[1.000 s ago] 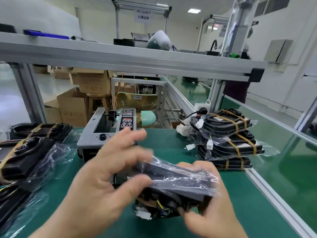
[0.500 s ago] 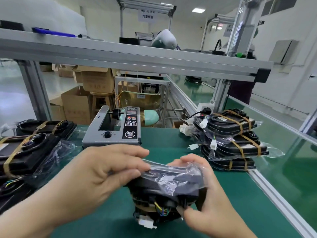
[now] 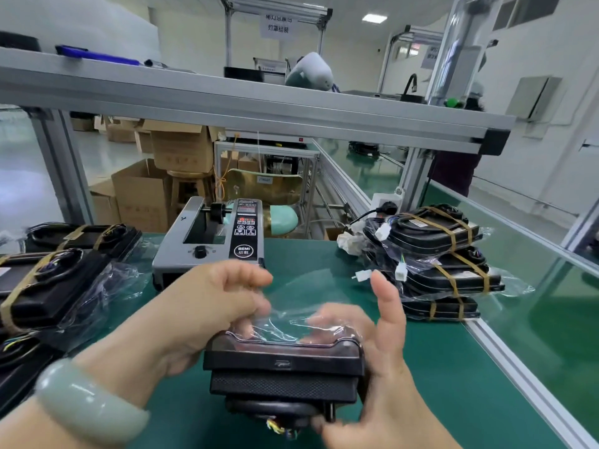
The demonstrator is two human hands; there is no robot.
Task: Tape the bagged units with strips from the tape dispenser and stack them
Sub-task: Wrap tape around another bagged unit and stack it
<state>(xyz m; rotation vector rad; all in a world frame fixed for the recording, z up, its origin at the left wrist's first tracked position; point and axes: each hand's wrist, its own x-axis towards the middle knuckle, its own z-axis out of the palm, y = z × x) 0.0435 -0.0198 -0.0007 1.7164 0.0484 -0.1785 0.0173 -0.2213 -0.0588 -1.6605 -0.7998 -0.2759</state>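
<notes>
At the far left of the green table [image 3: 437, 384] lies a pile of bagged units [image 3: 48, 283], black housings in clear plastic, several crossed by brown tape bands. Just right of that pile, toward the far middle of the table, stands the grey tape dispenser [image 3: 210, 244], its black control panel facing up. Whether a strip sticks out of it cannot be told, since the hands block its near face. Beyond it, off the table, sit cardboard boxes [image 3: 175, 150], and a metal shelf [image 3: 259, 108] runs overhead across the whole scene.

In front of the dispenser is the left hand [image 3: 207, 309], with a pale green bangle [image 3: 87, 403] on its wrist. Its fingers are curled and pinch the loose clear plastic at the far edge of the bagged unit [image 3: 285, 371]. That unit is near the middle of the table, close to the person, between both hands. The right hand [image 3: 382, 358] grips the unit's right side with fingers curled behind the plastic, while its forefinger sticks straight up.

Farther right, near the table's edge rail, a stack of taped units [image 3: 434, 241] sits three high, well apart from the hands.
</notes>
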